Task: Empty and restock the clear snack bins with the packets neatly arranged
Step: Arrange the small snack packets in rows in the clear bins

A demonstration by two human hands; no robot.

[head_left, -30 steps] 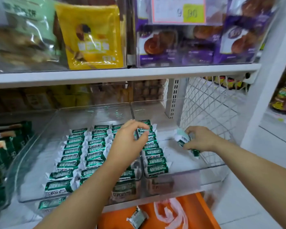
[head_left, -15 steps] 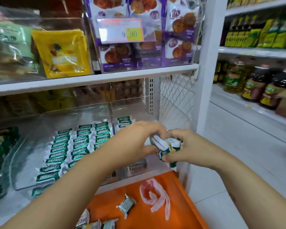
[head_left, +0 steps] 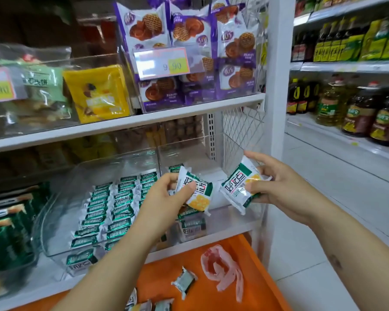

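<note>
My left hand (head_left: 164,199) pinches a white-and-green snack packet (head_left: 197,190) above the front of the right clear bin (head_left: 213,153). My right hand (head_left: 276,187) grips a second matching packet (head_left: 239,187) just to its right, near the bin's right wall. Both packets are lifted off the bin floor and show their printed faces. The left clear bin (head_left: 61,194) holds several rows of green packets (head_left: 112,205) standing on edge. More packets (head_left: 176,168) stand at the back left of the right bin, partly hidden by my left hand.
An orange crate (head_left: 245,295) below the shelf holds loose packets (head_left: 183,281) and a pink plastic bag (head_left: 222,270). A dark green packet bin (head_left: 7,232) sits far left. Purple cake bags (head_left: 195,63) fill the upper shelf. Oil bottles (head_left: 357,111) line the right shelving.
My hands met over the right bin and split the packets; each now holds one, held apart. The camera has tilted up and right.
</note>
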